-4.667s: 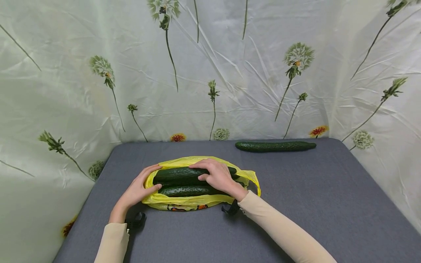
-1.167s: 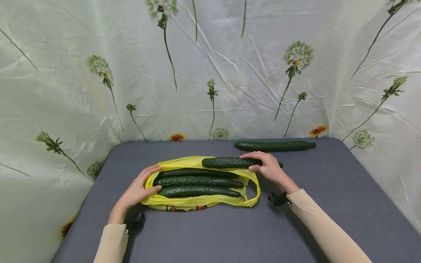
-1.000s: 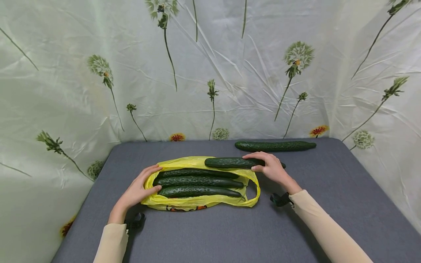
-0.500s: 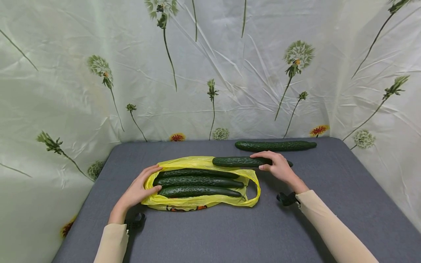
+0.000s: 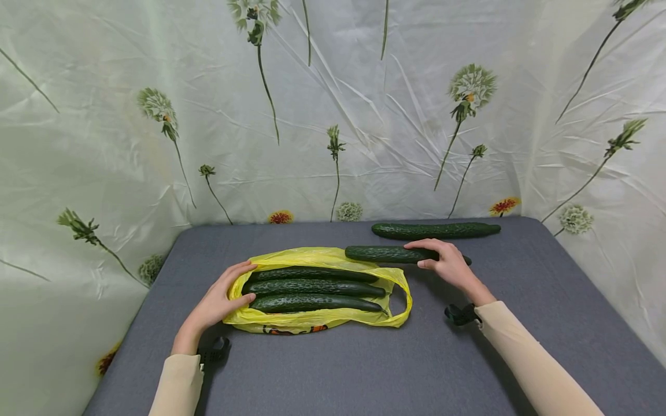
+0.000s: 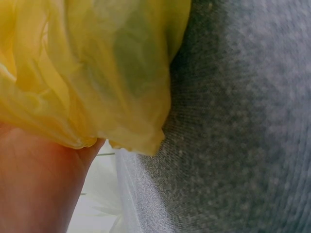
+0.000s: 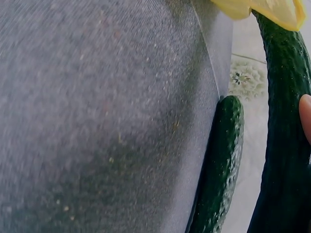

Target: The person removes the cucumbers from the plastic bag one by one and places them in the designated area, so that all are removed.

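Observation:
A yellow plastic bag (image 5: 312, 318) lies on its side with its mouth open, and three dark green cucumbers (image 5: 314, 287) rest side by side in it. My left hand (image 5: 215, 297) holds the bag's left end, thumb and fingers spread along the rim. In the left wrist view the crumpled bag (image 6: 112, 82) covers the fingertips. My right hand (image 5: 450, 266) grips another cucumber (image 5: 380, 253) from above, near its right part. That cucumber is raised over the table, its left end above the bag's back rim. In the right wrist view a fingertip (image 7: 305, 116) presses this cucumber (image 7: 286, 121).
One more cucumber (image 5: 434, 231) lies along the back edge of the grey cloth-covered table (image 5: 333, 375), just behind the right hand. A pale flowered curtain (image 5: 333, 104) hangs behind and at both sides. The bag's handle loop (image 5: 408, 300) spreads to the right.
My right hand has lifted a cucumber out of the bag and carried it right and slightly back. The left hand stays at the bag's left end, and the cucumber at the back has not moved.

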`<state>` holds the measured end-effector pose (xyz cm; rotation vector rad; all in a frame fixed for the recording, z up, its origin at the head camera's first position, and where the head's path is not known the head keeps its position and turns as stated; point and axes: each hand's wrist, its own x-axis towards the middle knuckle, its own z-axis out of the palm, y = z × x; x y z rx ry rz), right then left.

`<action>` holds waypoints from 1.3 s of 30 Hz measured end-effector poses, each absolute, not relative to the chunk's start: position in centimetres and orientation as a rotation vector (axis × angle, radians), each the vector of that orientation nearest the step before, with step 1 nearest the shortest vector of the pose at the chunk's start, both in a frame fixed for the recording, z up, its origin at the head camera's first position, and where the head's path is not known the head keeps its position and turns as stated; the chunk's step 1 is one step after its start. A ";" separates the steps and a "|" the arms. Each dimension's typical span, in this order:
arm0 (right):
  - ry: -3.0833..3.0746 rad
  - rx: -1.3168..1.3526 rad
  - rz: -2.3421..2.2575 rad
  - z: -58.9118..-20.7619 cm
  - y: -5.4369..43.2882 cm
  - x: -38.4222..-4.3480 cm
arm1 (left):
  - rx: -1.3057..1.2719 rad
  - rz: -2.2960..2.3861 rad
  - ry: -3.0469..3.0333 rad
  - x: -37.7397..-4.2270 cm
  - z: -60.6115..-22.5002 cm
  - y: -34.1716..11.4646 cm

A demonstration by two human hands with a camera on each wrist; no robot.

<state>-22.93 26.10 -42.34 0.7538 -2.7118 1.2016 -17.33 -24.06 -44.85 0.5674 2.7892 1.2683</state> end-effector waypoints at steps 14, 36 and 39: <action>-2.732 0.681 1.163 -42.4 27.5 -22.9 | 0.567 1.273 2.790 -17.3 -44.8 -24.0; -2.827 0.503 1.001 -43.0 30.3 -23.6 | 0.568 1.256 2.811 -17.5 -45.3 -24.2; -2.836 0.482 0.981 -43.1 30.7 -23.7 | 0.565 1.262 2.804 -17.5 -45.3 -24.2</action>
